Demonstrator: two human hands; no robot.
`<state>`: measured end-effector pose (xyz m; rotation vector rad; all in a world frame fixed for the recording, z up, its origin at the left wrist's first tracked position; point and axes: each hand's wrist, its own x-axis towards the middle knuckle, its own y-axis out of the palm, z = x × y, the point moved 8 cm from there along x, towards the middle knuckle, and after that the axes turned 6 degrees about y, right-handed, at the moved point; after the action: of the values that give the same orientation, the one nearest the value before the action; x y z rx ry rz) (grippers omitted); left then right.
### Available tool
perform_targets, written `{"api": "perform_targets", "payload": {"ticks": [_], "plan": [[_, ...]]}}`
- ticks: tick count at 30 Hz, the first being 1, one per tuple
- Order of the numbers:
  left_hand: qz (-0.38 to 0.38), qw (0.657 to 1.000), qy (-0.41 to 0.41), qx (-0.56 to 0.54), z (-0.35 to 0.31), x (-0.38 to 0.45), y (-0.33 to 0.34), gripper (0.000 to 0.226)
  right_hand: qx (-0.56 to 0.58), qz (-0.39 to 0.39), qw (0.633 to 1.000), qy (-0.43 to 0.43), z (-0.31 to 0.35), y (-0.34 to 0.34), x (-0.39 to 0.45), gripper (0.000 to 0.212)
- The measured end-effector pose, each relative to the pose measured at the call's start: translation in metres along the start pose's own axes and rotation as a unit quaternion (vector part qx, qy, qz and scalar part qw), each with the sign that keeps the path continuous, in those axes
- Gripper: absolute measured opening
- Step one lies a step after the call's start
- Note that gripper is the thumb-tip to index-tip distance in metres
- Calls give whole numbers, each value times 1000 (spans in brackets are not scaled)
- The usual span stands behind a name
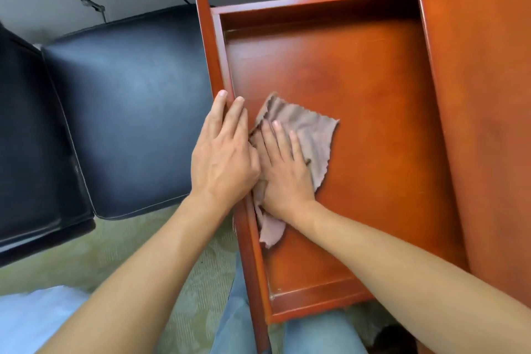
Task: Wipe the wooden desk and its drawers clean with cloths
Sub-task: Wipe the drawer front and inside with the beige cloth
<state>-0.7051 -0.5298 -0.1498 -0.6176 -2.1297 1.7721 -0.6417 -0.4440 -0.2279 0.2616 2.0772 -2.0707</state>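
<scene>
A reddish wooden drawer [359, 89] stands pulled out from the desk [482, 95] on the right. A grey-brown cloth [313, 129] lies on the drawer's floor near its front panel [214, 60]. My right hand [283, 169] presses flat on the cloth with straight fingers. My left hand [222, 155] rests on the top edge of the front panel, fingers straight and lying over the rim. The two hands touch side by side.
A black leather chair seat [126, 112] sits just left of the drawer front. Green carpet [184, 253] covers the floor below, and my jeans-clad legs [316, 336] are under the drawer. A metal rod and a cable run along the grey wall behind.
</scene>
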Motion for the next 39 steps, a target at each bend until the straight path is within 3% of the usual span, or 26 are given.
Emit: {"api": "perform_targets", "payload": {"ticks": [3,6,11,15,20,23,26,32,34,37,39], "plan": [[28,1000,-6,-1,2,-1,1,70,6,23,998,-54,-5,18,-73,71],[46,999,-16,-6,3,-2,1,74,4,27,998,-65,-18,15,-71,71],[57,997,-39,22,3,-6,2,75,43,-17,992,115,-52,-19,29,71],[38,997,-59,42,-6,-28,3,69,61,-22,985,158,-28,-24,49,72],[45,993,-82,70,-27,-52,9,72,60,-15,993,100,0,17,-65,66],[44,992,-87,83,-35,-61,12,73,48,19,999,14,-7,29,-119,71],[33,992,-90,83,-36,-62,11,71,18,18,999,-36,-35,28,-127,73],[-6,993,-111,35,-42,-53,12,71,-31,27,999,-22,-100,31,-127,79],[-14,993,-112,28,-41,-53,15,70,-51,33,995,-79,-86,33,-131,82],[-26,994,-106,12,-41,-53,15,69,-70,54,965,-248,-29,39,-144,90],[-21,994,-111,14,-38,-53,16,68,-68,57,951,-298,-6,39,-144,93]]}}
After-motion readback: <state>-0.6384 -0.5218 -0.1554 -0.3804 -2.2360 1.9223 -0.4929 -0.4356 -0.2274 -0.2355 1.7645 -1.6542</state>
